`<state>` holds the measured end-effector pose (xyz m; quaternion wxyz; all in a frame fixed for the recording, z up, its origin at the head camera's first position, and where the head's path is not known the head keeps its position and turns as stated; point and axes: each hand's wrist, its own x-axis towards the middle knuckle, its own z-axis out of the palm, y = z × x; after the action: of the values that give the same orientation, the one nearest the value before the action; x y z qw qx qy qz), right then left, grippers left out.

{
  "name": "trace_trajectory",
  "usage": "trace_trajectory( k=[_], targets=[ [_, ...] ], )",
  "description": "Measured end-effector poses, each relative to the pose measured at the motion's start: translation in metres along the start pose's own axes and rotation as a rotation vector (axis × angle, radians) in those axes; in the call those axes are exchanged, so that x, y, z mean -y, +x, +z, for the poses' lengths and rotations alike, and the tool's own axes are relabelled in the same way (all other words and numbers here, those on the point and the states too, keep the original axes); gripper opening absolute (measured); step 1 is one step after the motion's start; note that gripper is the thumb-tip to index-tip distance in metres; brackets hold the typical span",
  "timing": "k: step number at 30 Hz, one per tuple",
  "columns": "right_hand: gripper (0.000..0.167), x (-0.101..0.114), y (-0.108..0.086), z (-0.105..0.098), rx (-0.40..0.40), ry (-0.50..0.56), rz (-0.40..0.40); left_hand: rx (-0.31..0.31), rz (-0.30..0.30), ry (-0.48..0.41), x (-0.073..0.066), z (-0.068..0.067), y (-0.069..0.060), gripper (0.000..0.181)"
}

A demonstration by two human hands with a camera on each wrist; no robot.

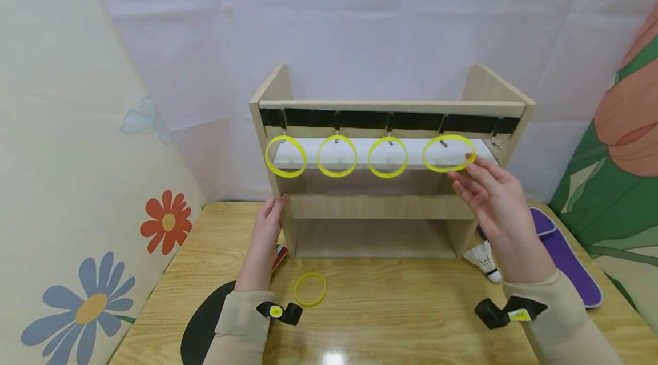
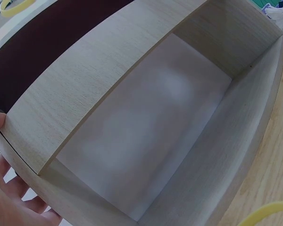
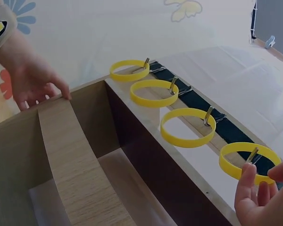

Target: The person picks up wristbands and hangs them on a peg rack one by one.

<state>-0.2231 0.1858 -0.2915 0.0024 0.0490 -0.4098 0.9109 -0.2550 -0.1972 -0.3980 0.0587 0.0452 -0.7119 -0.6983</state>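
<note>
A small wooden shelf (image 1: 380, 207) stands on the table, with metal hooks along a black strip (image 1: 360, 119) at its top front. Yellow rings hang from the hooks: one at the left (image 1: 285, 157), a second ring (image 1: 336, 156) and a third ring (image 1: 388, 157). My right hand (image 1: 493, 199) pinches the right edge of another yellow ring (image 1: 449, 153), which encircles the tip of the fourth hook (image 3: 253, 155). With thumb in front and fingers behind, my left hand (image 1: 267, 222) grips the shelf's left side panel. A loose yellow ring (image 1: 311, 289) lies on the table.
The rightmost hook (image 1: 496, 141) carries no ring. A shuttlecock (image 1: 484, 261) and a purple case (image 1: 570, 265) lie at the right. Beside my left forearm are a black round object (image 1: 205, 325) and a small striped item (image 1: 280, 256). Cloth-covered walls stand behind and beside the table.
</note>
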Motion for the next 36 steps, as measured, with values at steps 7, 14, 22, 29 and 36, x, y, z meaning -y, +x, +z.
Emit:
trace_trajectory(
  k=[7, 14, 22, 29, 36],
  targets=[
    [0.013, -0.004, 0.005, -0.002, 0.009, 0.012, 0.005, -0.003, 0.003, -0.002, 0.000, 0.000, 0.000, 0.051],
    [0.013, -0.008, 0.008, -0.004, -0.013, -0.011, 0.032, 0.001, 0.002, 0.000, 0.000, 0.000, -0.001, 0.052],
    [0.012, -0.012, 0.010, -0.004, -0.033, -0.059, 0.053, -0.003, 0.003, -0.004, 0.000, 0.001, -0.001, 0.052],
    [0.012, -0.015, 0.011, -0.005, -0.025, -0.073, 0.065, 0.003, 0.004, -0.008, 0.000, 0.000, -0.001, 0.052],
    [0.014, -0.017, 0.011, -0.006, -0.005, -0.114, 0.058, 0.006, -0.003, 0.000, 0.000, 0.000, 0.000, 0.053]
  ],
)
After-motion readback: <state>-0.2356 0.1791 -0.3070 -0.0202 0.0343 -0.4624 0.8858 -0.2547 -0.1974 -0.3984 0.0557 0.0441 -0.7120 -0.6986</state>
